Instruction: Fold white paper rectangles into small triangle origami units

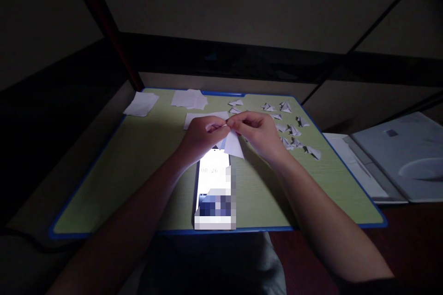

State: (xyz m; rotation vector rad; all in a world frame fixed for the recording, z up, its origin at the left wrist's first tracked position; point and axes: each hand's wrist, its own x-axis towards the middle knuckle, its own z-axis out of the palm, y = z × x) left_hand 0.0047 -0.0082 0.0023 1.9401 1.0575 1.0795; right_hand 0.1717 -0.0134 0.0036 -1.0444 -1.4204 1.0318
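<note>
My left hand and my right hand meet above the middle of a green board with a blue rim. Both pinch a small white piece of paper at its top edge; it hangs down between them, partly folded. Right below the hands a lit phone lies flat on the board, its screen glowing. Several small folded paper pieces lie scattered to the right of my right hand.
Flat white paper sheets lie at the board's far edge: one stack at the left corner, another further right, one behind my hands. A pale open booklet or case rests to the right of the board. The room is dark.
</note>
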